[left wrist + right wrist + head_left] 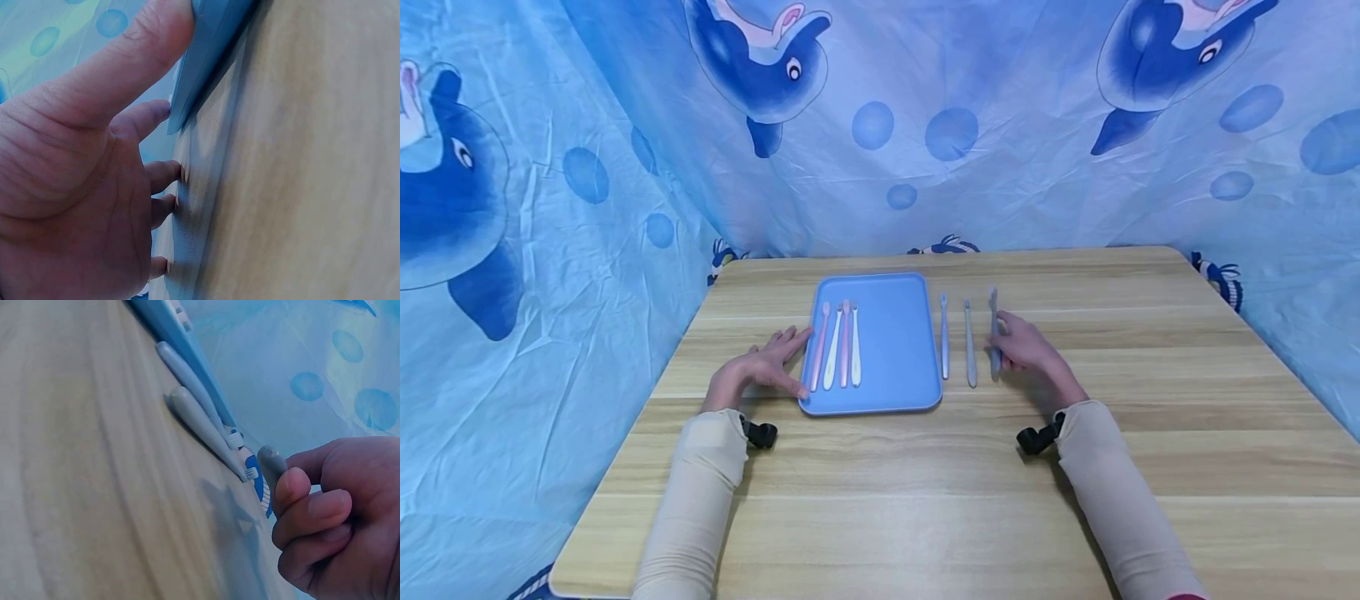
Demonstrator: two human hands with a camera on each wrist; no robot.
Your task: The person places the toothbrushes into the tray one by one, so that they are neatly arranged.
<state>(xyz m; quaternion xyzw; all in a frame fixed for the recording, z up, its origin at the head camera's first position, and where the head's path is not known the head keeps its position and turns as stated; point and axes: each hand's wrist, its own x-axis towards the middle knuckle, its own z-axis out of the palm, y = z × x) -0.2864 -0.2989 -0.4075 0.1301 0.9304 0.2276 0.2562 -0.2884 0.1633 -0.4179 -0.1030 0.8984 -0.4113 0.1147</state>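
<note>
My right hand (pixel 1024 343) pinches a grey toothbrush (pixel 995 358), its head pointing to the back of the table. In the right wrist view, curled fingers wrap the toothbrush's handle (pixel 271 464), raised above the tabletop. My left hand (pixel 772 362) is spread at the left side of a blue tray (pixel 895 400); its thumb and index finger touch the rim while the other fingertips rest by the table. Inside the tray, on its left half, lie pink toothbrushes (pixel 820 354) and white toothbrushes (pixel 832 358) side by side.
Right of the tray, a blue toothbrush (pixel 944 342) and a grey-blue toothbrush (pixel 970 354) lie lengthwise on the wooden table (pixel 895 508). A blue dolphin-print curtain (pixel 880 192) hangs behind and to the left of the table.
</note>
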